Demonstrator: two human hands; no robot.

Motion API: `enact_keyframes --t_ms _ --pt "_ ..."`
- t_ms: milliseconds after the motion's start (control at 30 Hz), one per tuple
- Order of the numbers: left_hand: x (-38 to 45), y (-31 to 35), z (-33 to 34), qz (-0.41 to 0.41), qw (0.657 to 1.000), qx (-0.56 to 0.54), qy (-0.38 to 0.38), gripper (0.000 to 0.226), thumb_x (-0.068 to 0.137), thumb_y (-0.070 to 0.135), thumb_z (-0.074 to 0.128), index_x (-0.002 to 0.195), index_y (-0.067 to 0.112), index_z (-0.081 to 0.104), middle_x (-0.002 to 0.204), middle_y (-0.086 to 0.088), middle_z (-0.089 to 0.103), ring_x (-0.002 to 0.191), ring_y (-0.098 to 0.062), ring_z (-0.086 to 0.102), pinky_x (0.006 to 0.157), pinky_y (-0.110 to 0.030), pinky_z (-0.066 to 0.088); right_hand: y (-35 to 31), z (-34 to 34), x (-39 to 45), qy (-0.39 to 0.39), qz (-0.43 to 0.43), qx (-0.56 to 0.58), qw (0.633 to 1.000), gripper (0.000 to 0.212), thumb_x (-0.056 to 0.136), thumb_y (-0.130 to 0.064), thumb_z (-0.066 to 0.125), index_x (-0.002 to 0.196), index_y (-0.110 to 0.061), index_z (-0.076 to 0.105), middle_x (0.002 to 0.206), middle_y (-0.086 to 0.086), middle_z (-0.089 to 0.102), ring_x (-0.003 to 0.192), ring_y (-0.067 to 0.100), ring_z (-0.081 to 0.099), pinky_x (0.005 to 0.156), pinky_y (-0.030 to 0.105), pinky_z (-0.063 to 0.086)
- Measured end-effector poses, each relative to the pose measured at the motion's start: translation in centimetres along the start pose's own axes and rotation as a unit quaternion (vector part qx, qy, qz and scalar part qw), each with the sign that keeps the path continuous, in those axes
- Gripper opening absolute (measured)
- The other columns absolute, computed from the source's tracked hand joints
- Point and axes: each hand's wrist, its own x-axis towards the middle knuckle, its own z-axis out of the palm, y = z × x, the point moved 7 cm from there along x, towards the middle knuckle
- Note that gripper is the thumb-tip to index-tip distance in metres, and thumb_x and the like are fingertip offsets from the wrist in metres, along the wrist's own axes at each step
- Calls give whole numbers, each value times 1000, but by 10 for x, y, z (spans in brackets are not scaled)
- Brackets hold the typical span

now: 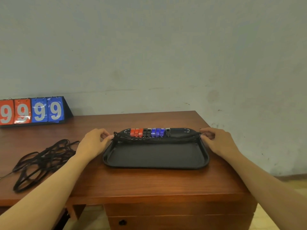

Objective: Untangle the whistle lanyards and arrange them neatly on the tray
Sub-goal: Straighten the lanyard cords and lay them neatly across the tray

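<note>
Both forearms reach in from the bottom corners of the head view, stretched forward over the wooden tabletop (149,185) toward a black tray (156,156) that sits near its far right side. At the tray's left edge, the left hand (93,140) has its fingers (106,136) curled in, pinching one end of a bundle of black lanyard cords (156,139). At the right edge, the right hand (216,140) mirrors it, pinching the other end. Held from both ends, the cords run nearly straight across the far part of the tray, which looks like the way to keep them parallel and free of loops. Just behind the cords, the whistles (150,132) stand side by side in a row along the tray's back: red ones on the left, then black, then blue, with one more dark one at the right end. Grouping by colour seems deliberate. Both wrists are level, with the backs of the hands facing up.

A tangled pile of cords (43,161) lies on the tabletop well to the left, apart from the tray, so I judge that work remains. At the far left, a flip scoreboard (33,111) shows nines.
</note>
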Motion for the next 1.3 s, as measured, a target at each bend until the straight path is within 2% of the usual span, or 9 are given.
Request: enact_keyframes --t_ms 67,233,400,500,633,800,933,1133,1300 --pt "-7 -3 -11 9 1000 2 9 26 95 51 58 100 28 69 94 6 65 82 -9 62 75 -33 56 -3 -2 -4 -2 -3 2 1000 26 92 -34 68 117 -28 71 100 -12 69 87 3 62 80 17 45" --pt "-31 -21 -49 20 999 41 11 14 99 38 57 98 27 67 97 4 61 81 -6 58 76 -26 47 -35 -14 -20 36 -61 -52 996 16 94 -30 63 107 -31 71 108 -6 69 106 17 61 102 49 45" --pt "-51 -58 -90 -36 998 27 -35 14 101 24 54 107 25 67 106 4 64 98 -13 59 87 -30 46 -82 -2 -63 -1 -133 -58 989 17 96 -25 57 105 -37 66 104 -12 61 105 12 52 86 27 42" --pt "-65 -74 -99 -55 995 40 -72 13 101 22 56 103 32 64 106 7 65 100 -12 60 88 -29 47 -115 16 -92 -29 -162 -48 985 20 97 -22 56 109 -33 67 107 -16 58 106 7 45 86 23 37" --pt "-80 -81 -104 -60 993 58 -86 11 99 22 59 109 27 63 106 7 63 96 -8 58 86 -24 46 -149 44 -114 -49 -217 -86 971 21 97 -27 54 112 -36 65 110 -18 58 107 4 44 93 29 44" --pt "-83 -84 -104 -53 992 59 -93 7 100 33 58 106 31 58 102 10 63 87 0 56 76 -18 43 -152 50 -110 -44 -218 -119 968 22 98 -30 52 115 -35 65 112 -16 59 108 8 44 91 33 42" --pt "-80 -78 -93 -42 992 58 -104 25 96 49 59 109 28 62 98 12 65 87 -1 60 70 -18 46 -150 55 -110 -65 -211 -137 966 24 99 -35 48 118 -38 62 117 -17 56 115 10 40 95 36 38" --pt "-73 -64 -72 -41 980 136 -136 43 86 66 61 109 30 57 96 9 65 86 -8 62 80 -32 56 -150 56 -111 -71 -199 -150 966 25 99 -37 46 120 -39 59 121 -17 53 120 10 36 100 37 33" --pt "-69 -60 -70 -65 979 153 -115 19 94 46 63 105 30 64 106 6 67 95 -14 62 90 -42 55 -151 55 -112 -74 -196 -143 967 25 100 -37 45 120 -38 60 121 -16 54 120 10 36 100 36 33"
